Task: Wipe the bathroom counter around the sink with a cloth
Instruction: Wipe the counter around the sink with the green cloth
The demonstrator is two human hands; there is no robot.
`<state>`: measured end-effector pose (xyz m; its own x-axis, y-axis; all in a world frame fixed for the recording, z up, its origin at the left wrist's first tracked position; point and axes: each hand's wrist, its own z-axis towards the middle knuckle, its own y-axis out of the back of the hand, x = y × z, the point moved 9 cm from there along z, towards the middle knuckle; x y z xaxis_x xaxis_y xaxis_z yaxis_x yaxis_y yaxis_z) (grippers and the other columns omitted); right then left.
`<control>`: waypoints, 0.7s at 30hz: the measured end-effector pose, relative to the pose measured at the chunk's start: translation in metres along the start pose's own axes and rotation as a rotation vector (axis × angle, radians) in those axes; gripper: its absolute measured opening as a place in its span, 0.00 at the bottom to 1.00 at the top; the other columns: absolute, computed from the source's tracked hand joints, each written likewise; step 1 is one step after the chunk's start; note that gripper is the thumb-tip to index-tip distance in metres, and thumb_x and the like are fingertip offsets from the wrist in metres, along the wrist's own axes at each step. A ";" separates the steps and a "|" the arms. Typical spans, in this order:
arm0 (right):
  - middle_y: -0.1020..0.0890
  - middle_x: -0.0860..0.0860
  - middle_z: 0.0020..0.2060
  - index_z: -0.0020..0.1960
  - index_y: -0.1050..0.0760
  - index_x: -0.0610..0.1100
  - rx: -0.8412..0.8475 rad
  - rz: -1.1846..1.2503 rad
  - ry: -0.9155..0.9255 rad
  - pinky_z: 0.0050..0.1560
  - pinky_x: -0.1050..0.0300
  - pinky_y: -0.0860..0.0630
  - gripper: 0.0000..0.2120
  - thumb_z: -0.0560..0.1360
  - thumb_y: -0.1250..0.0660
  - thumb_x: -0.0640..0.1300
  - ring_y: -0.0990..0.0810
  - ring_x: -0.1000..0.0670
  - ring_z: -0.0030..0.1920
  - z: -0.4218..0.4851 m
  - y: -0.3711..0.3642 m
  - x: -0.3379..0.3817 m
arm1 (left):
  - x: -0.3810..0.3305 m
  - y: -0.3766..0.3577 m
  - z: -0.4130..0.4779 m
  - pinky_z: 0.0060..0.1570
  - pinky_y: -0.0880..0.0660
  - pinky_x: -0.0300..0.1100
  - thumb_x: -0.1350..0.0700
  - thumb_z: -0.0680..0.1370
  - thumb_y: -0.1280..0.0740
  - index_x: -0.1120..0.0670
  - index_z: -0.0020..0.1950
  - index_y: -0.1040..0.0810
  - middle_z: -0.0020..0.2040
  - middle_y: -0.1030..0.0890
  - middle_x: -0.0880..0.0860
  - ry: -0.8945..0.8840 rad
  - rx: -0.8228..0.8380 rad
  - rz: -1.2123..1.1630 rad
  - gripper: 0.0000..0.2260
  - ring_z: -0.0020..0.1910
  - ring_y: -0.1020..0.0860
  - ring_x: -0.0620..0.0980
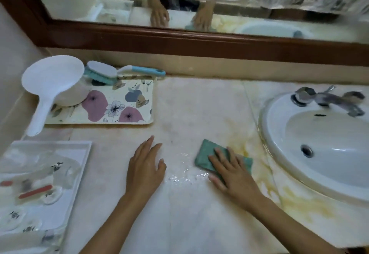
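Note:
A green cloth (207, 154) lies folded on the pale marble counter (199, 104), just left of the white oval sink (327, 140). My right hand (233, 174) presses flat on the cloth, fingers spread and pointing up-left. My left hand (145, 166) rests palm down on the bare counter to the left of it, holding nothing. Between the two hands a small wet patch (185, 170) glistens. Yellowish stains (239, 144) run along the counter beside the sink rim.
A chrome tap (329, 98) sits at the sink's back. Far left, a floral mat (111, 104) carries a white scoop (54, 82) and a blue-and-white brush (111, 72). A clear tray (40, 184) of small items sits at the front left. A wood-framed mirror (179, 40) backs the counter.

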<state>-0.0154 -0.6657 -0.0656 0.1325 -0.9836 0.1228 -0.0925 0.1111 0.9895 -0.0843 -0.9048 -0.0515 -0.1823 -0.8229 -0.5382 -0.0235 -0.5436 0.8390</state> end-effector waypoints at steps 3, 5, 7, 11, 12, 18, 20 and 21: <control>0.38 0.49 0.75 0.76 0.42 0.52 0.030 -0.047 0.067 0.69 0.47 0.46 0.28 0.81 0.58 0.62 0.47 0.45 0.75 0.005 -0.007 -0.007 | -0.007 -0.022 0.027 0.66 0.34 0.52 0.49 0.74 0.42 0.53 0.70 0.26 0.76 0.34 0.51 -0.055 0.109 0.074 0.24 0.74 0.35 0.54; 0.40 0.52 0.76 0.77 0.44 0.54 0.053 -0.089 0.130 0.70 0.49 0.45 0.26 0.81 0.58 0.60 0.46 0.46 0.76 0.010 -0.008 -0.023 | -0.010 -0.031 0.033 0.65 0.34 0.53 0.46 0.75 0.44 0.52 0.71 0.27 0.76 0.34 0.50 -0.073 0.121 0.119 0.26 0.74 0.36 0.53; 0.43 0.55 0.77 0.77 0.47 0.57 0.075 -0.068 0.089 0.71 0.48 0.45 0.25 0.81 0.59 0.59 0.47 0.46 0.77 0.021 -0.004 -0.050 | -0.016 -0.035 0.032 0.63 0.33 0.53 0.45 0.74 0.45 0.51 0.70 0.27 0.76 0.34 0.49 -0.101 0.109 0.142 0.26 0.73 0.35 0.53; 0.48 0.55 0.78 0.77 0.51 0.58 0.004 -0.007 -0.216 0.74 0.46 0.51 0.27 0.79 0.59 0.60 0.55 0.46 0.78 0.086 0.011 -0.119 | -0.020 -0.037 0.027 0.61 0.34 0.52 0.45 0.73 0.44 0.49 0.68 0.26 0.75 0.33 0.47 -0.105 0.086 0.114 0.25 0.72 0.35 0.51; 0.49 0.53 0.78 0.77 0.51 0.56 -0.009 -0.011 -0.284 0.74 0.46 0.52 0.27 0.79 0.57 0.59 0.57 0.46 0.78 0.108 0.015 -0.130 | -0.021 -0.038 0.028 0.61 0.34 0.52 0.45 0.73 0.43 0.49 0.68 0.26 0.74 0.32 0.46 -0.108 0.084 0.117 0.25 0.72 0.35 0.51; 0.45 0.44 0.77 0.68 0.37 0.42 -0.094 0.098 -0.319 0.72 0.41 0.45 0.21 0.79 0.49 0.50 0.50 0.43 0.77 0.197 0.023 -0.108 | -0.022 -0.045 0.047 0.60 0.35 0.53 0.45 0.73 0.43 0.49 0.67 0.26 0.74 0.32 0.46 -0.105 0.097 0.141 0.24 0.70 0.35 0.51; 0.48 0.47 0.78 0.69 0.37 0.43 -0.056 0.119 -0.218 0.72 0.40 0.46 0.21 0.79 0.48 0.51 0.51 0.44 0.77 0.178 0.002 -0.070 | -0.016 -0.043 0.039 0.58 0.33 0.54 0.45 0.72 0.43 0.50 0.66 0.25 0.73 0.31 0.48 -0.088 0.085 0.158 0.24 0.69 0.34 0.52; 0.50 0.49 0.78 0.71 0.38 0.44 -0.030 0.118 -0.157 0.73 0.39 0.48 0.22 0.79 0.48 0.51 0.53 0.45 0.77 0.159 -0.008 -0.049 | -0.013 -0.044 0.035 0.58 0.33 0.54 0.45 0.72 0.43 0.51 0.65 0.24 0.72 0.30 0.48 -0.085 0.082 0.167 0.24 0.68 0.34 0.53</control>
<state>-0.1782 -0.6408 -0.0921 -0.0333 -0.9734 0.2267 -0.0685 0.2285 0.9711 -0.1157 -0.8648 -0.0785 -0.2721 -0.8819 -0.3850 -0.0648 -0.3824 0.9217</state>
